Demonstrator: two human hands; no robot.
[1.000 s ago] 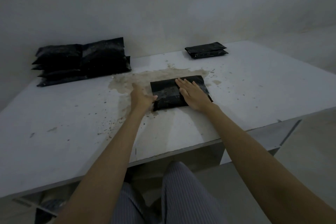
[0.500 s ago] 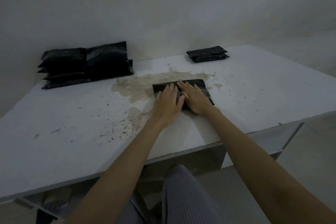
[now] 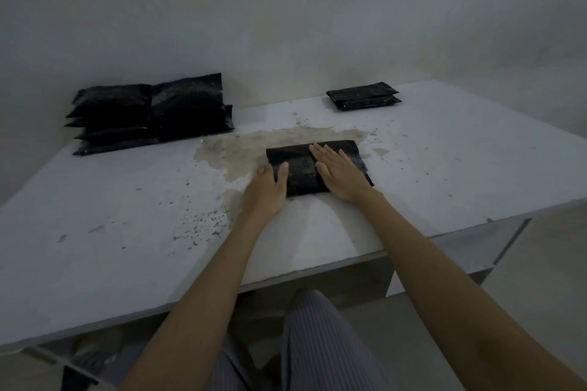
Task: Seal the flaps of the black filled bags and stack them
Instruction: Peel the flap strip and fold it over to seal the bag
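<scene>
My right hand (image 3: 338,173) lies flat w/ straight fingers on the bag (image 3: 301,168), black, dusty, folded; left hand (image 3: 266,189) curls round its left edge, thumb on top.

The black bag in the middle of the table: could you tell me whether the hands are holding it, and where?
The left hand grips the black bag at its left edge; the right hand presses flat on top.

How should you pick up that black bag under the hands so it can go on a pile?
Probably by its two short ends, one hand from each side. The black bag lies flat and wide on the table. The left hand is already at its left end, and the right hand lies flat on top.
</scene>
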